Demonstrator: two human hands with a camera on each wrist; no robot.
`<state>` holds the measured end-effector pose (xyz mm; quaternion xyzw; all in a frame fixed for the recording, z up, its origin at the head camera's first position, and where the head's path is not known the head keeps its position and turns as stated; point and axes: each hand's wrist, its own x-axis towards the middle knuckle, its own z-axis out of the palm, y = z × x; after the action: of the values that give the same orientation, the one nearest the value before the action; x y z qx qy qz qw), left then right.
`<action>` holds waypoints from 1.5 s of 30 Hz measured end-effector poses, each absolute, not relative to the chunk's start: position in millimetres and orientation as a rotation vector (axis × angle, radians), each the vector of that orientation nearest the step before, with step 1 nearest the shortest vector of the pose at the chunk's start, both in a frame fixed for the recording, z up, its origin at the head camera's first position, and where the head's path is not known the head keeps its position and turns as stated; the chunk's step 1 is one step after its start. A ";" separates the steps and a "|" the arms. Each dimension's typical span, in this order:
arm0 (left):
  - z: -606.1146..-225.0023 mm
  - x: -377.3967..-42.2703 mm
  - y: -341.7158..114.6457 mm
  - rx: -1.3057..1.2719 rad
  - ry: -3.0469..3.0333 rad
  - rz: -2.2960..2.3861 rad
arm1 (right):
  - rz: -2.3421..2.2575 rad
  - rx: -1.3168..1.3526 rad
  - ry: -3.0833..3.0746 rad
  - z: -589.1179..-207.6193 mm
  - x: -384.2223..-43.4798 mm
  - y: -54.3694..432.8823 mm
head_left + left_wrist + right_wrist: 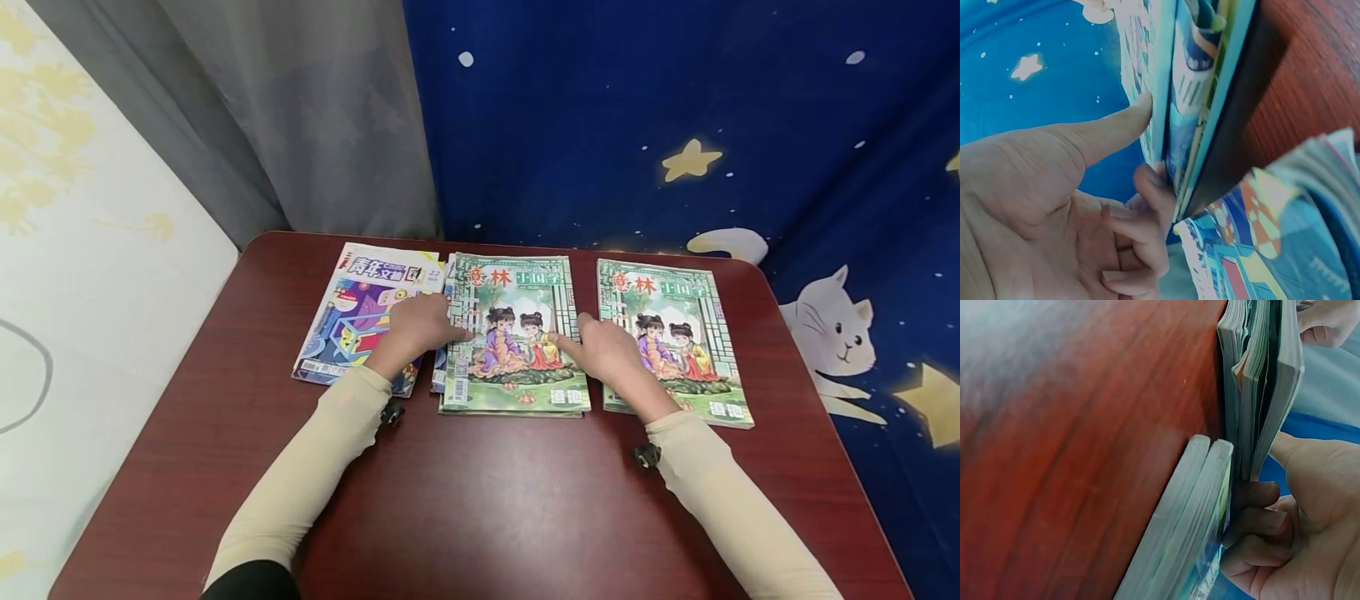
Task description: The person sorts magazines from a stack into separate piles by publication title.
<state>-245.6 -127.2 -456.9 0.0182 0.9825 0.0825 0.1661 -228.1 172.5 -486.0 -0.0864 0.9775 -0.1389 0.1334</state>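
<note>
The middle stack [517, 342] of thin magazines lies flat on the table, its green top cover showing two cartoon children under red characters. Its left and right edges are lifted slightly, with fingers curled under them. It sits between a colourful magazine pile [360, 317] touching its left side and a matching green stack [690, 333] just apart on its right.

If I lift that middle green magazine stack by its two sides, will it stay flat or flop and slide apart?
The middle green stack would probably sag: the magazines look thin and soft-covered, and their edges already splay apart in the wrist views. The glossy covers may let copies slip over each other. Left hand and right hand grip opposite edges, which should help.
</note>
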 end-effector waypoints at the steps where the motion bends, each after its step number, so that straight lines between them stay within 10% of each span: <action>1: -456.9 -246.3 -128.0 0.049 2.793 0.246 | -0.409 -0.243 2.835 -485.4 -227.8 172.4; 22: -446.1 -252.1 -126.1 0.353 2.598 0.560 | -0.538 -0.225 2.892 -464.7 -216.5 188.8; 45: -435.7 -274.2 11.1 0.577 2.550 0.436 | -0.605 -0.041 2.966 -438.3 -194.1 326.7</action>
<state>-274.2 11.1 -435.7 0.2110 0.9332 0.1597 0.2429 -194.1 326.7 -438.3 -0.0136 0.9781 -0.1995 0.0569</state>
